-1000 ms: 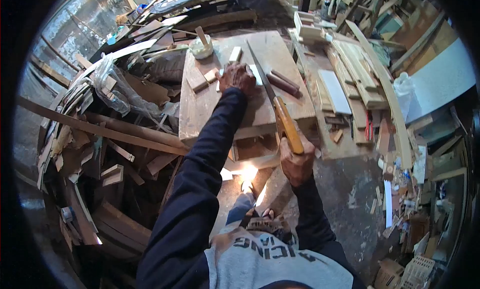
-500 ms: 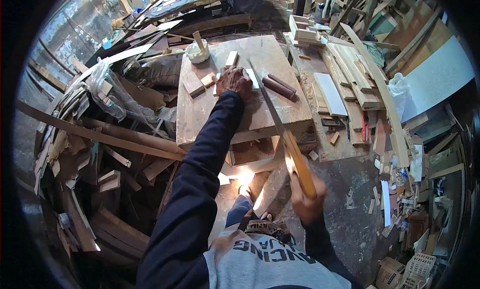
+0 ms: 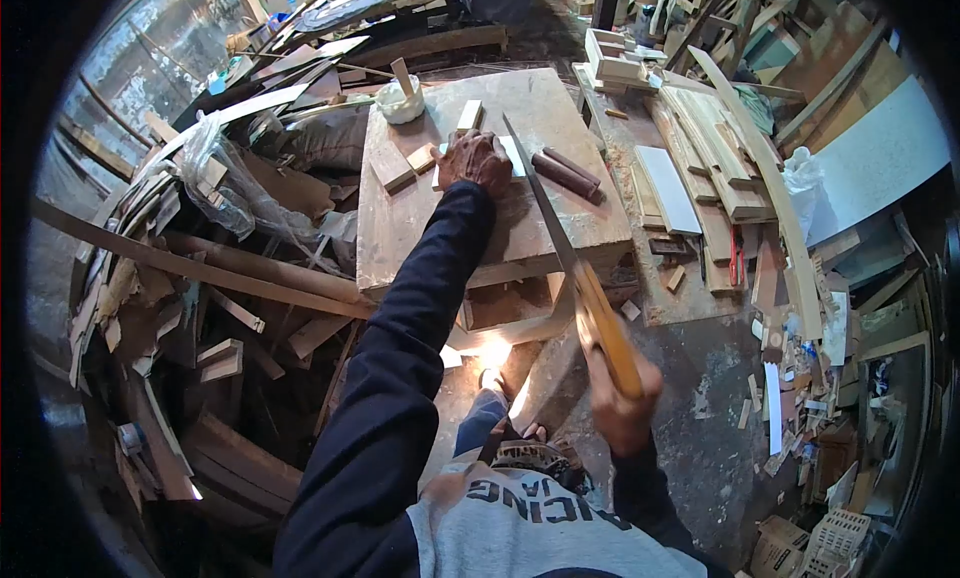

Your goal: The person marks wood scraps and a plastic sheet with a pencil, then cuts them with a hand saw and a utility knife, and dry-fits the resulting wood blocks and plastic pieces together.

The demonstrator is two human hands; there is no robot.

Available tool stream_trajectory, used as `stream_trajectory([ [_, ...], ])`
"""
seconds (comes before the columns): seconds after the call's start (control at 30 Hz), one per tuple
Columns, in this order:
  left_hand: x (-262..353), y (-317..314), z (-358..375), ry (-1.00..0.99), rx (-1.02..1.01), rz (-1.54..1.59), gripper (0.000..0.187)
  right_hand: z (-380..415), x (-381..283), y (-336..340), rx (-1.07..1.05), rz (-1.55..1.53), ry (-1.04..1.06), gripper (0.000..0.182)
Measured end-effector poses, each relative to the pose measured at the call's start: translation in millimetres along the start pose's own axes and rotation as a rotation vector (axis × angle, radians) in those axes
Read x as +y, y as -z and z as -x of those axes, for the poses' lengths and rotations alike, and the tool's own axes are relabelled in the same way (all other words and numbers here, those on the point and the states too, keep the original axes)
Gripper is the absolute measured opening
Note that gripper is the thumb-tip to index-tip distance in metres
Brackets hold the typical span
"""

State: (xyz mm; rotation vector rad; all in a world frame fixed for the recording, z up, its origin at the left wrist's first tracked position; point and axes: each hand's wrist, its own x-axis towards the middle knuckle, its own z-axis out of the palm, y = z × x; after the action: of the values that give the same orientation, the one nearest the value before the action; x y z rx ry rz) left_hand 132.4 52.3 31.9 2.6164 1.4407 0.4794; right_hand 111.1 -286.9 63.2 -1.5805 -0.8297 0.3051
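My right hand (image 3: 625, 408) is wrapped round the yellow wooden handle of a handsaw (image 3: 542, 200). The saw's long blade points away from me over the worktable top (image 3: 405, 238), its narrow tip beyond my left hand. With fingers curled, my left hand (image 3: 474, 164) presses down on a white strip (image 3: 516, 156), which shows on both sides of it and is mostly covered. The blade runs right beside the strip's right end. Close to the left hand lie small wood blocks (image 3: 392, 168) and another pale block (image 3: 469, 115).
Two brown cylindrical pieces (image 3: 566, 176) lie right of the blade. A white tub (image 3: 400, 102) with a stick in it stands at the table's far left. Boards (image 3: 668, 190) are stacked on the right-hand bench. Scrap wood (image 3: 225, 363) crowds the left side.
The right hand and saw shift very slightly, the blade still beside the white strip. My left hand keeps its hold. The whole view has drifted a little.
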Motion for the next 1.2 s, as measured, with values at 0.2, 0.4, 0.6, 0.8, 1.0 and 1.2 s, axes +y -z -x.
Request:
stream_trajectory([
  [0.2,4.2,0.7,4.6,-0.009,0.079,0.019,0.037,-50.0,38.0,-33.9,0.014,0.086,0.105,0.036],
  [0.4,3.6,9.6,1.6,-0.002,-0.028,0.031,0.036,-4.8,21.3,-11.3,0.039,0.061,0.14,0.033],
  [0.6,4.4,1.3,1.6,-0.005,-0.039,-0.017,0.038,-34.5,41.7,-22.3,0.006,0.202,0.161,0.042],
  [0.8,2.0,5.1,-2.5,-0.022,0.012,0.039,0.036,-24.6,16.8,-15.6,0.014,0.071,0.12,0.038],
  [1.0,1.2,-0.5,-4.0,-0.021,0.042,0.026,0.036,-24.6,47.4,-18.6,0.07,0.159,0.351,0.041],
  [1.2,1.0,4.1,-1.3,-0.046,0.056,0.025,0.036,-42.7,48.9,-35.2,0.023,0.206,0.205,0.042],
])
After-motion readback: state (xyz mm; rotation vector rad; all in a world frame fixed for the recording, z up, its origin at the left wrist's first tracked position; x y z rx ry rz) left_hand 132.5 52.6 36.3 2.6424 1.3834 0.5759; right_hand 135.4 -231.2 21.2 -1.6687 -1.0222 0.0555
